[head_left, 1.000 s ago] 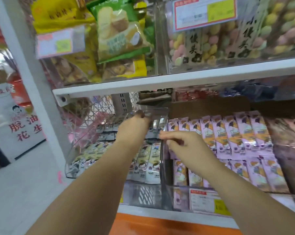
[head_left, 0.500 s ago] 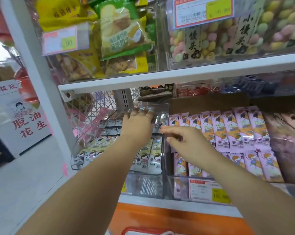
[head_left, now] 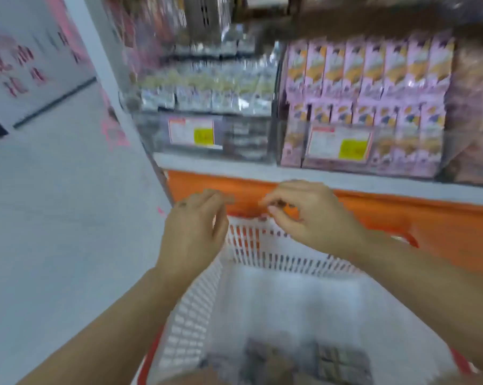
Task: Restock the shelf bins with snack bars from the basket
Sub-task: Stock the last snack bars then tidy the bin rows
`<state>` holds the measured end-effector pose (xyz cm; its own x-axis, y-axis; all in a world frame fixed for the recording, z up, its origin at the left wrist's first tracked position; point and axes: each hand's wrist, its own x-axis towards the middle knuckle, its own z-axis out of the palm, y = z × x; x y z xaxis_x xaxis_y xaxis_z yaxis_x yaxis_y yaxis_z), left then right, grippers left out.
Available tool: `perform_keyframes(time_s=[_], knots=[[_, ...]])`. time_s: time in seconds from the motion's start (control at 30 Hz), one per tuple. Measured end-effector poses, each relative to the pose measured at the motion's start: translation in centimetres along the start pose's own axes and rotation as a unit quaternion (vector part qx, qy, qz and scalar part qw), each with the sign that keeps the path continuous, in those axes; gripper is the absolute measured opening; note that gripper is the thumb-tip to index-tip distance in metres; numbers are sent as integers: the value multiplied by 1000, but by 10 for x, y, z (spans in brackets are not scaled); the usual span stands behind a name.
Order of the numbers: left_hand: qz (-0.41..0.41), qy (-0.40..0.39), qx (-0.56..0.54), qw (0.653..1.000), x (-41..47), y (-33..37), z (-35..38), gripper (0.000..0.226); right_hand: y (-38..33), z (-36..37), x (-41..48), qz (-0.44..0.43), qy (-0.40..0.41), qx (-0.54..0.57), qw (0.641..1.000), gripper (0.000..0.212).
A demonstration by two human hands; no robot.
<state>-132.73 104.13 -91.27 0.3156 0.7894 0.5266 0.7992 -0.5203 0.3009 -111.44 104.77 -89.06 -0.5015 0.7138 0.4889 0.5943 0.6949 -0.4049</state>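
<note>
Shelf bins (head_left: 240,137) sit above orange base (head_left: 401,218), grey floor (head_left: 54,218) leftward.

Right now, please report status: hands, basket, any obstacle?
Left hand, right hand: empty, loosely curled, above basket. Dark packets lie at its bottom. Nothing between hands and packets.

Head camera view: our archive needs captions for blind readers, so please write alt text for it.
Two bare hands, left hand and right hand, hover with loosely curled, apparently empty fingers above the far edge of a white basket holding dark packets. Behind, shelf bins hold silver packets and pink packets; the picture is blurred.
</note>
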Motion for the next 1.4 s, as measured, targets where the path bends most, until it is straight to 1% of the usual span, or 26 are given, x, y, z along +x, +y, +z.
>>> perform_keyframes(time_s=[0.07, 0.13, 0.17, 0.23, 0.3, 0.37, 0.4, 0.47, 0.53, 0.63, 0.77, 0.83, 0.9, 0.97, 1.07, 1.13, 1.23, 1.3, 1.4], knots=[[-19, -54, 4, 998, -28, -8, 19, 32, 13, 26, -30, 61, -98, 6, 993, 22], [-32, -106, 5, 994, -52, -16, 41, 32, 27, 49, -59, 139, -200, 0, 970, 19], [-42, -142, -1, 989, -62, -19, 52, 31, 34, 59, -74, 176, -254, 12, 951, 20], [-74, -240, -12, 968, -78, -20, 75, 29, 46, 74, -101, 244, -365, 29, 898, 27], [-102, -353, -17, 930, -94, -22, 100, 31, 57, 85, -128, 280, -461, 14, 842, 34], [-118, -488, -29, 864, -113, -20, 121, 37, 65, 95, -154, 297, -529, -9, 795, 39], [-127, -542, -38, 830, -122, -19, 130, 39, 68, 99, -167, 308, -553, -18, 774, 40], [-144, -609, -49, 779, -139, -17, 144, 43, 72, 107, -190, 330, -582, -32, 742, 44], [-152, -645, -57, 747, -150, -17, 153, 46, 74, 115, -207, 349, -586, -48, 729, 48], [-137, -677, -52, 721, -153, -13, 156, 46, 75, 125, -224, 362, -582, -64, 725, 49], [-134, -705, -62, 693, -151, -4, 155, 45, 72, 131, -237, 346, -608, -95, 708, 46], [-132, -714, -61, 685, -151, -2, 155, 44, 69, 133, -242, 328, -601, -128, 718, 41], [-135, -714, -59, 685, -151, -1, 154, 43, 70, 132, -244, 315, -583, -158, 732, 35], [-132, -708, -54, 692, -150, 0, 153, 42, 74, 129, -242, 309, -563, -166, 748, 33], [-136, -686, -66, 712, -149, -4, 151, 40, 76, 121, -225, 348, -536, -101, 762, 33], [-143, -649, -79, 743, -143, -8, 148, 40, 76, 110, -207, 370, -510, -40, 775, 34], [-150, -565, -112, 804, -119, -8, 132, 39, 72, 87, -172, 357, -487, 19, 797, 37], [-135, -505, -133, 842, -96, -4, 112, 38, 65, 67, -143, 355, -471, 54, 806, 40], [-103, -417, -157, 889, -62, 5, 72, 34, 45, 33, -95, 364, -442, 120, 811, 42]])
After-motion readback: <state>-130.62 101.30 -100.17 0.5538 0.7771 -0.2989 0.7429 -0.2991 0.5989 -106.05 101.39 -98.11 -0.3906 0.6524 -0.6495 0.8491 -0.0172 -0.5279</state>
